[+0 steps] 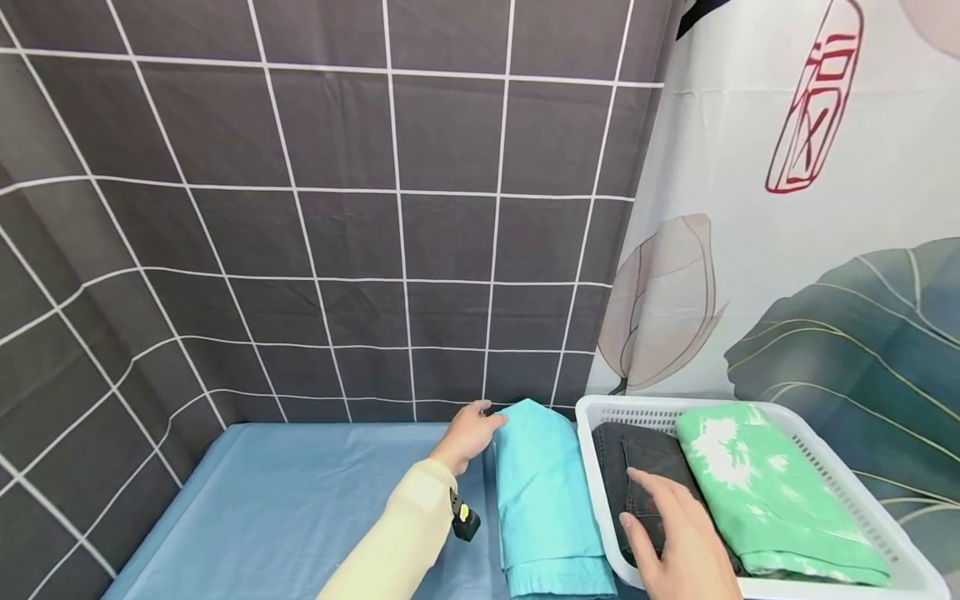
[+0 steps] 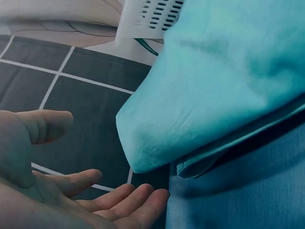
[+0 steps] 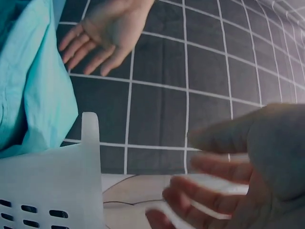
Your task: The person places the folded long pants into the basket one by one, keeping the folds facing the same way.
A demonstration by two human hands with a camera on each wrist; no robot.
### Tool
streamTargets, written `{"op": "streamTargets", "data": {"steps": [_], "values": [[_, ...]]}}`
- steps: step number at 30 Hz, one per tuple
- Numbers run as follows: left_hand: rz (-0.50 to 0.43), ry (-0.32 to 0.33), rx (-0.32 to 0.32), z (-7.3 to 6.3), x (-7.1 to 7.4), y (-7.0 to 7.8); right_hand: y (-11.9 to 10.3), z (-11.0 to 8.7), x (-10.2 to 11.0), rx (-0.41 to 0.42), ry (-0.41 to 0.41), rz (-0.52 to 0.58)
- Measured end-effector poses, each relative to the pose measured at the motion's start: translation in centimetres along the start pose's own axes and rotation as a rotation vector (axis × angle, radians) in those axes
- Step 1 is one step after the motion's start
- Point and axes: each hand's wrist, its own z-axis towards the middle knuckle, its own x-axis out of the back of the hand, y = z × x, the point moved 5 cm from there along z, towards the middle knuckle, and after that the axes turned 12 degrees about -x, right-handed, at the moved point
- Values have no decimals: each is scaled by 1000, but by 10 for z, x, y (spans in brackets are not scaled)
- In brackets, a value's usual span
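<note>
A turquoise folded garment (image 1: pixel 547 500) lies lengthwise on the blue-covered surface, beside the basket's left wall. My left hand (image 1: pixel 467 437) is at its far left corner, thumb and fingers spread. In the left wrist view, a gap shows between these fingers (image 2: pixel 138 202) and the lifted-looking corner of the cloth. Over the near left part of the white basket (image 1: pixel 652 403), my right hand (image 1: pixel 678 533) hovers with loosely bent fingers and nothing in its grasp. Beneath it is a folded dark pair of jeans (image 1: pixel 637 450), partly covered by the hand.
Next to the jeans in the basket lies a folded green-and-white garment (image 1: pixel 787 500). The blue sheet (image 1: pixel 322 500) stretches left of the turquoise garment. Behind hang a grey checked cloth (image 1: pixel 450 242) and a white leaf-print cloth (image 1: pixel 742 167). A small black device (image 1: pixel 465 518) is strapped to the left wrist.
</note>
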Motion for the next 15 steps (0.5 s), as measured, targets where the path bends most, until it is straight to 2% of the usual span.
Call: {"op": "streamTargets", "data": {"steps": [5, 8, 12, 15], "values": [[126, -13, -6, 5, -4, 2, -9, -11, -10, 18, -89, 77], [197, -24, -11, 7, -7, 2, -11, -21, -20, -28, -143, 173], [249, -57, -21, 9, -8, -1, -6, -35, -41, -115, -342, 260], [259, -82, -26, 10, -8, -2, 0, -36, -58, -95, -604, 267]]}}
